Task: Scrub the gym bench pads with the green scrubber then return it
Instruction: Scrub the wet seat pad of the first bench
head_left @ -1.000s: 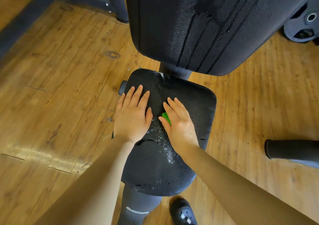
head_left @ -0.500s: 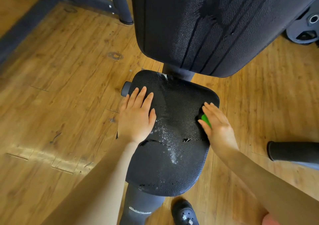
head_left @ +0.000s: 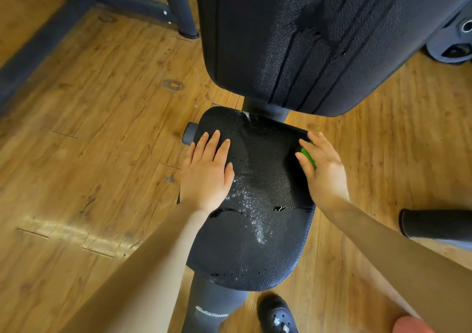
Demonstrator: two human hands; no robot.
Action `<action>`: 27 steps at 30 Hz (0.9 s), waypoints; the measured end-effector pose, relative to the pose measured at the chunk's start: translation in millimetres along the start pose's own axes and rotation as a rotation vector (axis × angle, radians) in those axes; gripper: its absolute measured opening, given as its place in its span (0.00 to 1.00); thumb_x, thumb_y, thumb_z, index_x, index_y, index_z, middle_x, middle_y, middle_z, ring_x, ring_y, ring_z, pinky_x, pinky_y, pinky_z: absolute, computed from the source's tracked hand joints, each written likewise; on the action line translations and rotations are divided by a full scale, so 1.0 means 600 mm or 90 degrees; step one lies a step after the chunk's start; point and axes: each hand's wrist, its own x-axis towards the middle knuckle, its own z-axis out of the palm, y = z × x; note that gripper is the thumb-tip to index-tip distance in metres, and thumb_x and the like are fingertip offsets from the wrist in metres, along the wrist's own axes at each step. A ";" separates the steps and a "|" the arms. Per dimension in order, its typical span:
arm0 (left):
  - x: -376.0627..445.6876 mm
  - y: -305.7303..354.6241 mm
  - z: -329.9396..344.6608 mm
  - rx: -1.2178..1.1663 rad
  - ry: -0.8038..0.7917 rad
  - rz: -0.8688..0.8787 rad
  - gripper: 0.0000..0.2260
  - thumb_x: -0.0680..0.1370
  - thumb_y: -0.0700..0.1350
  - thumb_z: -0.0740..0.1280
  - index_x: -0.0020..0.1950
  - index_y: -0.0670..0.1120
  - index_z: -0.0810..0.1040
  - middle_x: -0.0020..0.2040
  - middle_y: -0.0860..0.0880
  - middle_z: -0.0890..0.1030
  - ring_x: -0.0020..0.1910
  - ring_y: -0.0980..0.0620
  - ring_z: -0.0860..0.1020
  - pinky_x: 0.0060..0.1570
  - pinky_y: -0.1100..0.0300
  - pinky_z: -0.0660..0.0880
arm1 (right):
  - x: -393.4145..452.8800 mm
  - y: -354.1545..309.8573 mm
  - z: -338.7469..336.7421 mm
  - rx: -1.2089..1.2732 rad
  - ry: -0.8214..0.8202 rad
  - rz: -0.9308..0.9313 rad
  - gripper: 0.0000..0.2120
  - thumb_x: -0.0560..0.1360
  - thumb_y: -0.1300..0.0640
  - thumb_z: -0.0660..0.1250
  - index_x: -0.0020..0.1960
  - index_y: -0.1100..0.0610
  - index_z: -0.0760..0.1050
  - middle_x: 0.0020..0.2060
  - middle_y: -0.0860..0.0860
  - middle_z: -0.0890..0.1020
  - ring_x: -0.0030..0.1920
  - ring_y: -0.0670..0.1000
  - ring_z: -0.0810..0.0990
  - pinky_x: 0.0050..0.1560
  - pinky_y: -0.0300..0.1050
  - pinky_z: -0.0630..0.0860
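Note:
The black seat pad (head_left: 258, 235) of the gym bench lies below me, wet, with foam down its middle and a small tear near its right side. My left hand (head_left: 207, 174) rests flat on the pad's left part, fingers straight. My right hand (head_left: 320, 171) presses the green scrubber (head_left: 308, 157) against the pad's far right edge; only a green sliver shows between thumb and fingers. The large black back pad (head_left: 319, 38) rises beyond, streaked with wet runs.
Wooden floor (head_left: 89, 128) surrounds the bench. A dark machine frame (head_left: 132, 3) stands at the back left. A black foam roller (head_left: 434, 226) juts in from the right, a weight plate (head_left: 457, 38) sits at far right. My black shoe (head_left: 277, 314) is below the seat.
My right hand has carried the scrubber from the middle of the seat pad out to its right edge, then slightly farther up. The left hand has stayed put.

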 end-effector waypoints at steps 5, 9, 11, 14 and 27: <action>0.002 -0.003 -0.003 -0.065 0.007 -0.012 0.24 0.79 0.52 0.51 0.71 0.45 0.73 0.73 0.44 0.70 0.74 0.44 0.66 0.71 0.46 0.61 | 0.029 -0.060 0.034 -0.014 -0.043 -0.093 0.17 0.78 0.59 0.68 0.65 0.63 0.77 0.68 0.57 0.74 0.73 0.51 0.64 0.72 0.31 0.51; 0.002 -0.009 -0.012 -0.133 0.035 -0.051 0.24 0.79 0.51 0.51 0.71 0.43 0.71 0.73 0.43 0.69 0.74 0.43 0.65 0.69 0.46 0.65 | 0.044 -0.117 0.057 0.008 -0.096 -0.093 0.20 0.80 0.56 0.66 0.69 0.62 0.73 0.72 0.56 0.70 0.76 0.54 0.61 0.72 0.38 0.52; 0.001 -0.015 -0.017 -0.133 0.052 -0.060 0.23 0.79 0.50 0.52 0.70 0.42 0.72 0.72 0.43 0.70 0.73 0.42 0.67 0.68 0.44 0.67 | 0.043 -0.133 0.064 0.025 -0.145 -0.082 0.22 0.81 0.53 0.63 0.73 0.60 0.68 0.74 0.54 0.66 0.77 0.52 0.57 0.72 0.37 0.49; 0.002 -0.018 -0.027 -0.134 0.056 -0.049 0.22 0.80 0.49 0.53 0.70 0.43 0.73 0.72 0.43 0.71 0.72 0.42 0.68 0.66 0.44 0.69 | 0.036 -0.134 0.061 0.041 -0.174 -0.056 0.24 0.82 0.50 0.59 0.75 0.58 0.64 0.76 0.52 0.63 0.78 0.50 0.54 0.74 0.38 0.47; 0.048 0.060 0.011 -0.105 -0.049 0.182 0.26 0.78 0.60 0.54 0.72 0.48 0.70 0.73 0.43 0.69 0.72 0.42 0.68 0.65 0.47 0.70 | 0.018 -0.036 0.036 -0.062 -0.074 0.054 0.21 0.83 0.56 0.56 0.75 0.60 0.65 0.75 0.56 0.64 0.78 0.55 0.57 0.78 0.51 0.50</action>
